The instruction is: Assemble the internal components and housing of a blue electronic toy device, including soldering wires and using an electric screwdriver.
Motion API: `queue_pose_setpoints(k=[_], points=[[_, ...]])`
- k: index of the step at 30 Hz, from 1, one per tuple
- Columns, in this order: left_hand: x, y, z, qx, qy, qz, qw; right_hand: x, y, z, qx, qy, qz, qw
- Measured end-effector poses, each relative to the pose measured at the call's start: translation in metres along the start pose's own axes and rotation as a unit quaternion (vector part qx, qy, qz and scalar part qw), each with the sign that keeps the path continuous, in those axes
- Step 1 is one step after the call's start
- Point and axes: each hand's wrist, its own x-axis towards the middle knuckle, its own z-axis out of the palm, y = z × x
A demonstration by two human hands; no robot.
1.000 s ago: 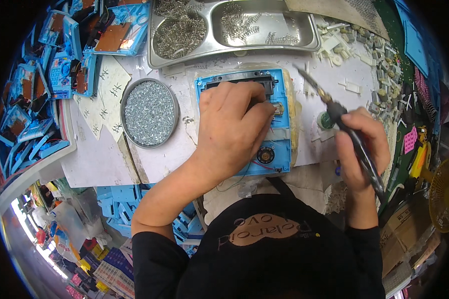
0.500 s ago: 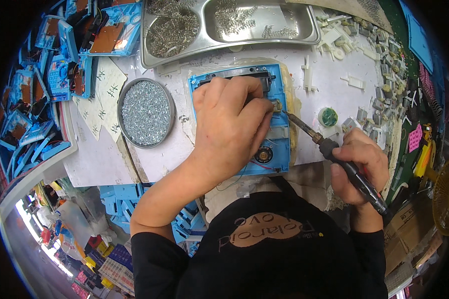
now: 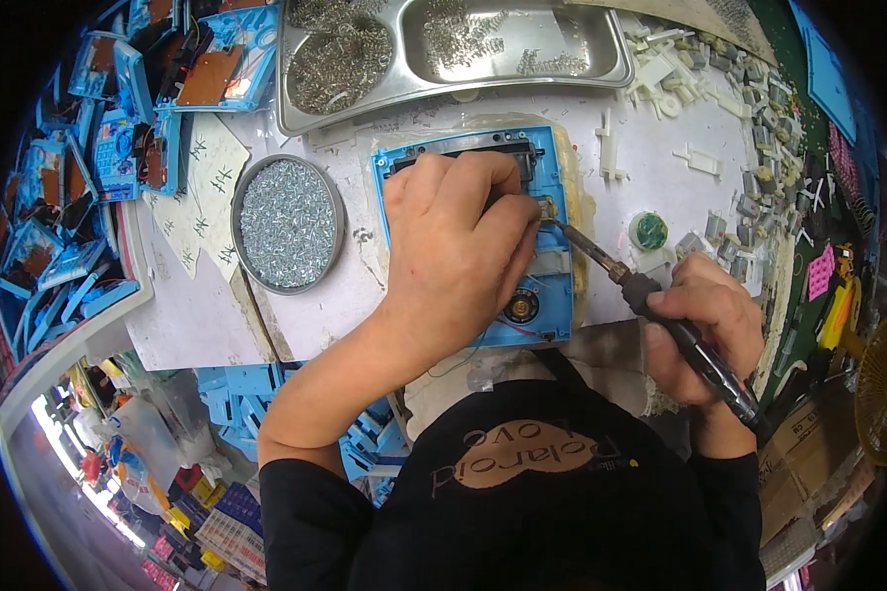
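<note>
A blue plastic casing [image 3: 553, 320] with a small round speaker [image 3: 520, 305] and thin wires lies in front of me. My left hand [image 3: 453, 241] rests over its middle, thumb and fingers pinched together; what they hold, if anything, is hidden beneath them. Just right of those fingertips sits a small metal part [image 3: 546, 208] inside the casing. My right hand [image 3: 710, 320] grips the dark handle of a soldering iron [image 3: 682, 337]. The iron's tip points up and left and reaches the area of the metal part; whether it touches cannot be made out.
Left of the casing stands a round dish [image 3: 288, 225] of small screws. A metal tray [image 3: 517, 84] with springs lies at the back. Blue casings [image 3: 118, 158] pile up at far left. White plastic parts [image 3: 700, 161] and a green-topped round thing [image 3: 648, 231] lie right.
The soldering iron has shifted slightly left, bringing its tip over the casing near the metal part. My right hand moved with it. My left hand has stayed nearly still.
</note>
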Motion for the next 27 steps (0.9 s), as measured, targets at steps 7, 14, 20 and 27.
queue_pose_setpoints(k=[7, 14, 20, 27], points=[[-0.003, -0.001, 0.001, -0.003, 0.004, 0.003, 1.0, 0.001, -0.002, 0.001, -0.002, -0.002, 0.006, 1.0], [-0.002, 0.0, 0.001, 0.002, 0.004, 0.005, 1.0, 0.001, -0.002, -0.001, -0.011, -0.009, 0.007, 1.0], [-0.002, 0.0, 0.001, 0.006, 0.004, 0.007, 1.0, 0.001, -0.005, -0.01, 0.03, -0.011, 0.046, 0.998], [-0.001, 0.0, 0.001, 0.006, 0.007, 0.009, 1.0, -0.001, -0.004, -0.015, 0.025, -0.007, 0.064, 0.998]])
